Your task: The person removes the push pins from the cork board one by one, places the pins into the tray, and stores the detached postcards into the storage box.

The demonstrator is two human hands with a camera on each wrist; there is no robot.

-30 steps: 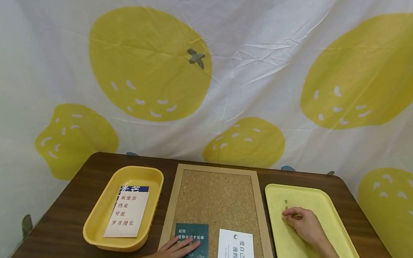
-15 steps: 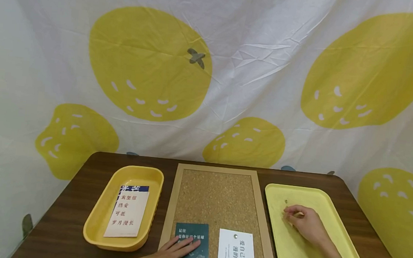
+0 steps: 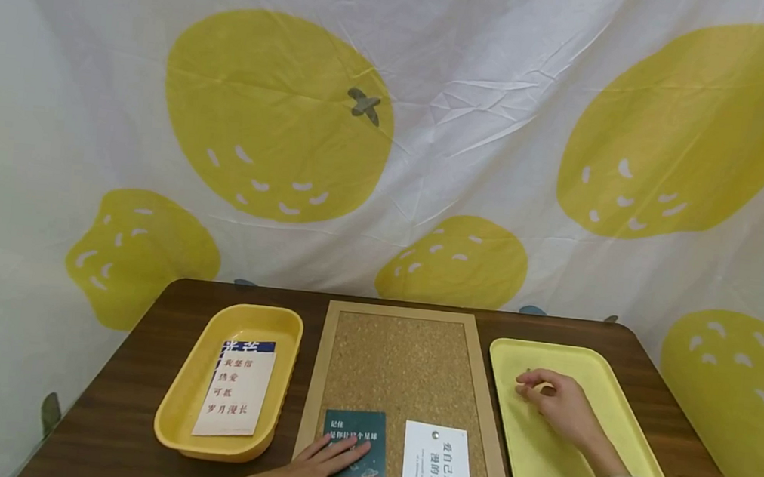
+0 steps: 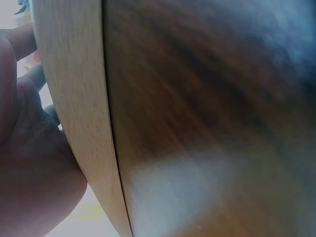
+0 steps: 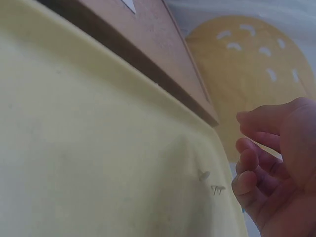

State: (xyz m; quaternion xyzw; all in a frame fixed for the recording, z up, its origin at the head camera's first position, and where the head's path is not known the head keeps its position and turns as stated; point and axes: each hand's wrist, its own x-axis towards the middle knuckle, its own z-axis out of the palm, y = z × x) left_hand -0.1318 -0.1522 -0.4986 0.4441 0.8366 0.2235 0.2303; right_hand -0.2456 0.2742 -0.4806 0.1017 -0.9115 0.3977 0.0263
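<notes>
Well, the green card (image 3: 375, 431) lies on the near part of the cork board (image 3: 405, 362) with the left hand (image 3: 324, 472) spread flat on it; being thin and light, it would probably skid unless pressed near its middle. Over the tray (image 3: 536, 464) at right, the right hand (image 3: 565, 408) has bent fingers, pinching what, if anything, I can't tell; the pins (image 5: 217, 189) toward the tray's far end look stiff, slick and best held by their heads.

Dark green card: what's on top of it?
The left hand rests on the dark green card. Pale lettering near its top shows; any print beneath the hand is covered.
</notes>
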